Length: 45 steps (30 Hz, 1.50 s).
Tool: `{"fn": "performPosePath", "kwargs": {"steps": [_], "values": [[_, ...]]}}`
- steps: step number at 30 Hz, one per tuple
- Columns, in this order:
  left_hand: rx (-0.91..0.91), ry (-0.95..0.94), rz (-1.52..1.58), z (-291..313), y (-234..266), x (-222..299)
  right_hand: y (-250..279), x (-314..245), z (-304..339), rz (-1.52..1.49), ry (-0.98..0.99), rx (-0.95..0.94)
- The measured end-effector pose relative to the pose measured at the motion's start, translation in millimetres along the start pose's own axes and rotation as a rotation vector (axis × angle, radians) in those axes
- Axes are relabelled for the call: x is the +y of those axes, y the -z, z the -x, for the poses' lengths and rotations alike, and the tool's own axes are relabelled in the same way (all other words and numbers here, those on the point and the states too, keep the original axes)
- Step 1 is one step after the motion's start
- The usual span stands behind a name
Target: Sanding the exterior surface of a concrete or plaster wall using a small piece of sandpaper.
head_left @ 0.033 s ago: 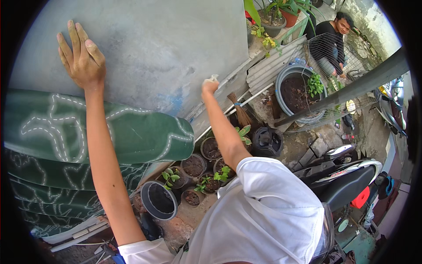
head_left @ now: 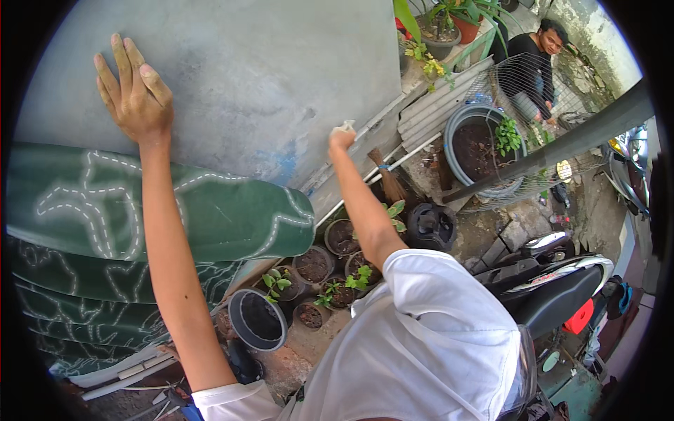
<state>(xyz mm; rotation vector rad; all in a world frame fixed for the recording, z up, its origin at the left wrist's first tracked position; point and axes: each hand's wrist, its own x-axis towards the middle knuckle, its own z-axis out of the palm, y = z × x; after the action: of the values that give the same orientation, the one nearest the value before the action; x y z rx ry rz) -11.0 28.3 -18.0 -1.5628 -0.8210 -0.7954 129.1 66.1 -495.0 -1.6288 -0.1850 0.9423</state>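
Observation:
My left hand (head_left: 140, 95) is held out over the smooth grey surface (head_left: 267, 63), fingers stretched and slightly apart, pale dust on them. It seems to rest flat there and holds nothing. Farther right, close to that surface's right edge, my right hand (head_left: 342, 138) is closed around a small crumpled whitish piece (head_left: 345, 126), which could be cloth or paper. The fist covers most of it. A faded blue patch (head_left: 284, 163) marks the grey surface left of this hand. Below my left hand, a rolled green cover (head_left: 210, 214) with white dashed outlines passes under my forearm.
Several potted plants (head_left: 314, 264) and a grey bucket (head_left: 281, 328) stand below the wall. A broom (head_left: 393, 186), a large planter (head_left: 453, 137), wire mesh (head_left: 523, 77) and a dark pole (head_left: 547, 151) lie to the right. Another person (head_left: 530, 67) sits beyond; a motorbike (head_left: 562, 295) stands lower right.
The whole view has shifted slightly, so things appear a little farther right. Both hands keep nearly the same pose and grip.

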Motion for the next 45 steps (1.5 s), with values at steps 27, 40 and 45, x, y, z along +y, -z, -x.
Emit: {"fn": "performPosePath", "kwargs": {"steps": [27,40,45], "values": [[-0.016,0.048,0.005,-7.6,-2.2,9.0,-3.3,-53.0,-4.3,-0.164,0.15,0.172],[-0.005,0.02,-0.001,-6.0,-1.8,7.0,8.6,-26.2,-32.7,-0.26,-0.091,0.103],[0.018,0.025,0.025,-8.8,-11.7,11.8,11.5,-17.3,-76.9,-0.286,-0.18,0.071]]}}
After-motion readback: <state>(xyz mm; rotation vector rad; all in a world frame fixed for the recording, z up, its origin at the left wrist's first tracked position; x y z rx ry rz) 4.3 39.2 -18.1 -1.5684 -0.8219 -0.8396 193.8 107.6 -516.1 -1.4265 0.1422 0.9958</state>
